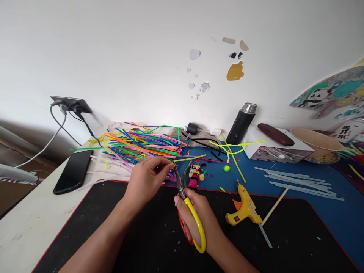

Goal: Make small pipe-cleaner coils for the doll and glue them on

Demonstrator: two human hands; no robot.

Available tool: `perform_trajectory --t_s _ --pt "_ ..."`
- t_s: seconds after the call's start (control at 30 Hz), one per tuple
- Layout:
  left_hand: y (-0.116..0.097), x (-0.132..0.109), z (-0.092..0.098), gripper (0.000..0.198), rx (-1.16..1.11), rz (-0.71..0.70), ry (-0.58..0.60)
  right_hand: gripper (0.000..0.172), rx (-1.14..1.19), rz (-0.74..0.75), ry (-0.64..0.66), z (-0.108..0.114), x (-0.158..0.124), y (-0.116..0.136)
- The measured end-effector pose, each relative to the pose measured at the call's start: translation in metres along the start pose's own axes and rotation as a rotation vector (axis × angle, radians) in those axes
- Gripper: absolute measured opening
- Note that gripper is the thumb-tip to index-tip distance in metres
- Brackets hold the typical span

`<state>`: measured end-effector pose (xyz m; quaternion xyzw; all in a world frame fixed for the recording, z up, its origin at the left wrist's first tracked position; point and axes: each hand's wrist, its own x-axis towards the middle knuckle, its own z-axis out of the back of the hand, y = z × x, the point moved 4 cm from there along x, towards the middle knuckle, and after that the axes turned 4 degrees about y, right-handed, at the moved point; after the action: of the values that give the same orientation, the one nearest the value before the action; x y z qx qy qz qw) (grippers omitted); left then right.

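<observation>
Phone (73, 172) and multicolored fuzzy-stem pile (142, 144) are seen at left on surface (31, 220). Small yellow bit (174, 165), too small to identify, is pinched in left hand (145, 180) fingertips at the tips of scissors (182, 192). Scissors are gripped by the loops in right hand (200, 212); blades nearly together. Trimming is judged to be in hand; steady pinch and finger clearance are called for. Figurine (195, 174) is seen just beyond blades, glue gun (246, 208) farther right.
</observation>
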<state>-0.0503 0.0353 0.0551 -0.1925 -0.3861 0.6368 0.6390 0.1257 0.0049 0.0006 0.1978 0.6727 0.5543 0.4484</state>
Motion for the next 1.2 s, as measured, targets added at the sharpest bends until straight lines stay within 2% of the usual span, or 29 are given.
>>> perform_trajectory --t_s 0.37,0.9,1.2 --pt "-0.001 0.000 0.000 0.022 -0.004 0.005 0.008 0.040 0.026 0.009 -0.031 -0.003 0.000 -0.002" --pt "0.002 -0.002 -0.002 0.022 -0.020 0.035 0.010 0.037 0.100 0.045 0.013 -0.006 0.002 -0.009" --pt "0.001 -0.001 -0.001 0.021 -0.012 0.043 0.011 0.032 0.157 0.014 0.044 -0.007 0.002 -0.008"
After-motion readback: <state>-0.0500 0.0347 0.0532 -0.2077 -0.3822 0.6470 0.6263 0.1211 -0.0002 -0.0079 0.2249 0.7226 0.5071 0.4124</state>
